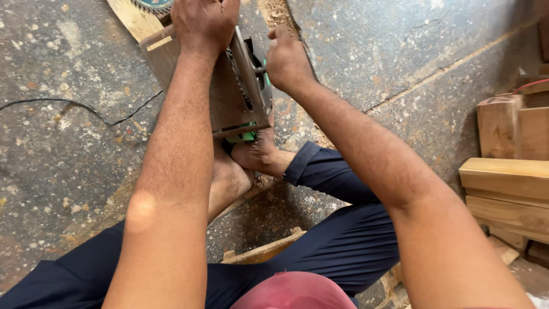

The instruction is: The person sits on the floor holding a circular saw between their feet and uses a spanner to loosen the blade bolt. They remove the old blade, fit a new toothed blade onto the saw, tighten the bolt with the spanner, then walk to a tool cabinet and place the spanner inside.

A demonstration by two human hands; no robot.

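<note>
A green circular saw [250, 86] lies on its side on the stone floor, its flat wooden base plate [226, 94] turned up and its toothed blade showing along the edge. My left hand [203, 23] presses down on the top of that plate. My right hand [286, 60] is closed around a small metal part at the blade's hub beside the saw body. My two bare feet [251, 157] brace the saw's near end.
A loose saw blade [151, 4] lies on a plank at the top edge. Stacked wooden blocks [509, 183] sit at the right. A black cable [86, 109] runs across the floor at left. Sawdust and a small wooden frame [266, 252] lie near my legs.
</note>
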